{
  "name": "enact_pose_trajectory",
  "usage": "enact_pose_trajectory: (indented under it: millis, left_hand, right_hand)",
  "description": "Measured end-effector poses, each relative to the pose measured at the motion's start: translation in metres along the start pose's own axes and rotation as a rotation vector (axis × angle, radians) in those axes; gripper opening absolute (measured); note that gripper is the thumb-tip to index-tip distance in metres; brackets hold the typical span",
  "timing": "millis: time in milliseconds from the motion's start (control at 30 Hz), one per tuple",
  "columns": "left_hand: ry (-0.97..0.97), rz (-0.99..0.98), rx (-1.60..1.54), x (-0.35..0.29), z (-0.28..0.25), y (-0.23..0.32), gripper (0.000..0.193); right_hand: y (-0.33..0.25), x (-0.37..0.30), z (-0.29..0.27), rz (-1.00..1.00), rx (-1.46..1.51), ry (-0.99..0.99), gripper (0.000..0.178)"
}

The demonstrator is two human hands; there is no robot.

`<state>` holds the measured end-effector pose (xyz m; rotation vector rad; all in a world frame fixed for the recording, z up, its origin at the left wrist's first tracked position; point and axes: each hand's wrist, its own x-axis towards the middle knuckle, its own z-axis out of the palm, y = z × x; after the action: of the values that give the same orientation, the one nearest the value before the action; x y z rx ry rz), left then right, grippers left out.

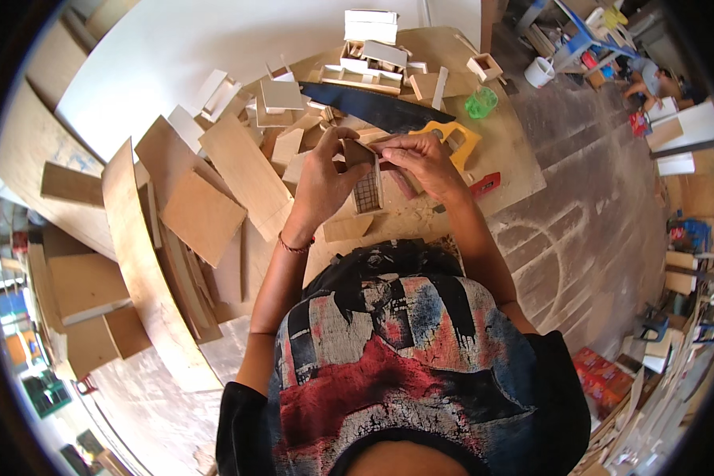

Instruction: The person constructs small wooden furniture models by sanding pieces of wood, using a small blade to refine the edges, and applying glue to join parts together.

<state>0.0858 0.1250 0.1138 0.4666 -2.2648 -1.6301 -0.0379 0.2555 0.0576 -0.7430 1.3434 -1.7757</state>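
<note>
My left hand [325,178] is closed around a small wooden box-like piece [366,193] with a grid-patterned face, held above the worktable. Thumb and fingertips of my right hand [430,163] are pinched together at the piece's upper right edge; whatever sits between them is too small to make out. Just below that hand lies a reddish-brown strip [405,185]. Beyond it rests a handsaw with a yellow handle [462,149] and a dark blade [373,107]. A red-handled tool [485,185] lies right of my right wrist.
Plywood boards [246,170] are heaped at the left, with a long curved panel [139,262] nearest. Small wooden boxes [362,78] stand at the table's far side. A green plastic cup [481,102] is near the right edge. A white bucket [539,72] stands on the floor beyond.
</note>
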Motion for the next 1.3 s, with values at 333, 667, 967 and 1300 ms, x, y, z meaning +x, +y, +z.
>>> enact_pose_trajectory:
  millis: [333,667,967,1300]
  left_hand:
    - [0.088,0.194,0.1,0.003,0.006,0.018,0.033]
    - [0.085,0.193,0.105,0.0,0.005,0.004,0.033]
    - [0.027,0.079,0.063,-0.001,0.026,-0.027,0.034]
    - [-0.09,0.006,-0.041,0.005,0.076,-0.05,0.036]
  right_hand:
    - [-0.039,0.011,-0.003,-0.285,-0.183,-0.119,0.02]
    - [-0.034,0.012,0.0,-0.268,-0.191,-0.132,0.017]
    - [-0.016,-0.005,-0.006,-0.083,-0.328,0.04,0.011]
    - [0.015,-0.028,-0.051,-0.23,-0.573,0.141,0.013]
